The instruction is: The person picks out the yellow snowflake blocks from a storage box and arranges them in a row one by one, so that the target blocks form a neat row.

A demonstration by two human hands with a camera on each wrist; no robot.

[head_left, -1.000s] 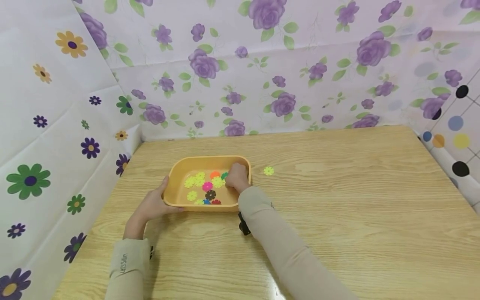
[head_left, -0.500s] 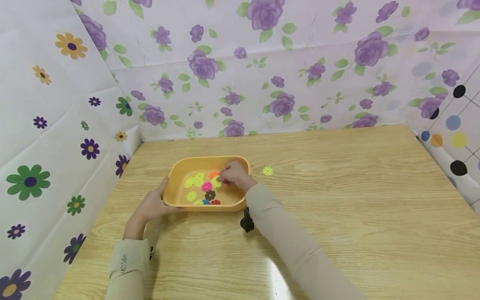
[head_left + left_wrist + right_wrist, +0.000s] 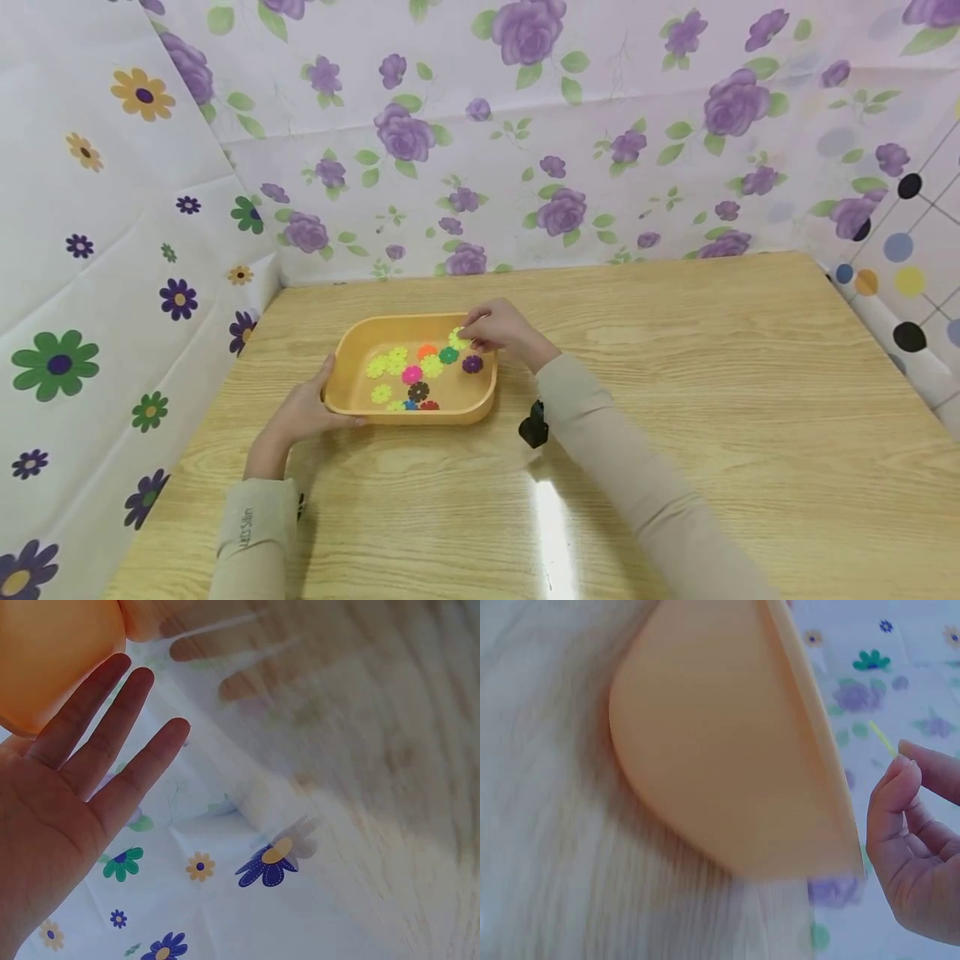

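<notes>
At the far left rises a white sheet printed with green, yellow and dark purple daisies (image 3: pixel 97 258). Behind the work runs a pale sheet printed with purple roses and green leaves (image 3: pixel 480 171), and at the far right a white covering with thin grid lines and coloured dots (image 3: pixel 933 250). Between them lies the tabletop (image 3: pixel 712 375), light yellow-brown with wood grain, a bright streak of glare near its front.

On the tabletop's left half stands a shallow, yellow-orange tray with rounded corners (image 3: pixel 416 418). The left hand (image 3: pixel 303 408), coming from a beige sleeve (image 3: pixel 258 521), rests against the tray's left end, fingers straight and spread, thumb along the near wall. Inside, left to right, lie several thin, bright yellow, flower-shaped discs (image 3: pixel 377 367), a blue one (image 3: pixel 410 406), a pink one (image 3: pixel 412 375), a dark brown one (image 3: pixel 418 391), an orange one (image 3: pixel 427 351), a dark red one (image 3: pixel 430 406), a green one (image 3: pixel 448 355) and a dark purple one (image 3: pixel 472 364). The right hand (image 3: pixel 506 327), over the tray's far right corner, pinches another yellow flower-shaped disc (image 3: pixel 457 337) between thumb and forefinger; the right-wrist view shows this disc edge-on.
</notes>
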